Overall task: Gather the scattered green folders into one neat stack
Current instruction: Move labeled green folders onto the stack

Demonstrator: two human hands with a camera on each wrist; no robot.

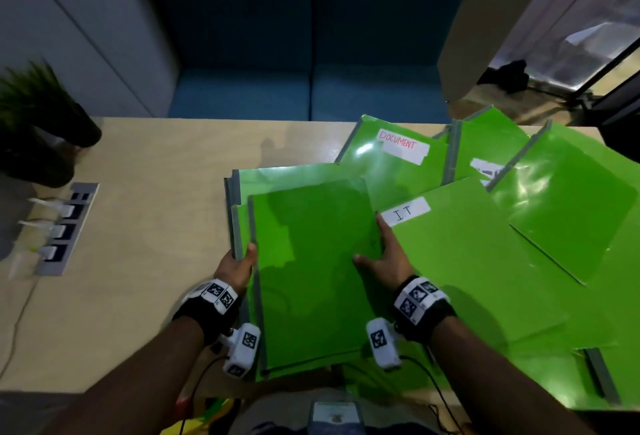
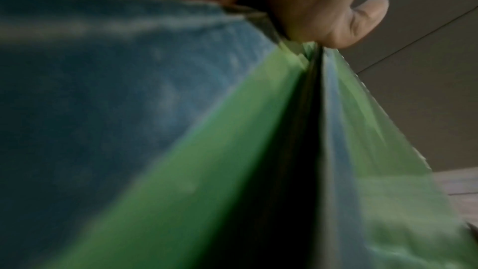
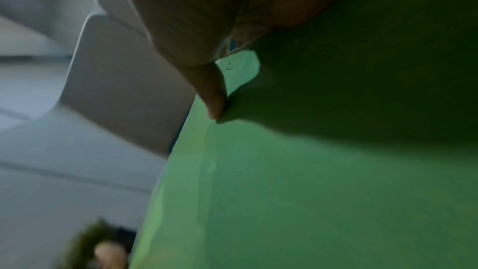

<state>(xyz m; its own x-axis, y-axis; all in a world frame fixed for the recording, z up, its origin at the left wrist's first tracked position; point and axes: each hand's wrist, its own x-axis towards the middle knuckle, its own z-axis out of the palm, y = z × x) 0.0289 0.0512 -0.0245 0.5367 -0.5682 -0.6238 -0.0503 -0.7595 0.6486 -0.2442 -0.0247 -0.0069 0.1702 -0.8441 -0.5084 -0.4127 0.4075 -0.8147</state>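
Note:
I hold a plain green folder (image 1: 311, 271) over the table's middle, tilted slightly. My left hand (image 1: 242, 259) grips its grey spine edge together with a second folder (image 1: 277, 174) beneath; the left wrist view shows the left hand (image 2: 305, 36) pinching the green covers (image 2: 232, 150). My right hand (image 1: 379, 254) holds the right edge, thumb on top, index finger along the edge. In the right wrist view the thumb (image 3: 214, 99) presses the cover (image 3: 258, 191). Fanned to the right lie a folder labelled "DOCUMENT" (image 1: 398, 171), one labelled "IT" (image 1: 467, 261) and several more (image 1: 571, 209).
The pale wooden table (image 1: 138, 244) carries a socket strip (image 1: 65, 226) with white plugs near its left edge and a dark potted plant (image 1: 38, 115) at the far left. A blue sofa (image 1: 304, 53) stands behind the table. Another green folder (image 1: 588, 382) lies at the near right corner.

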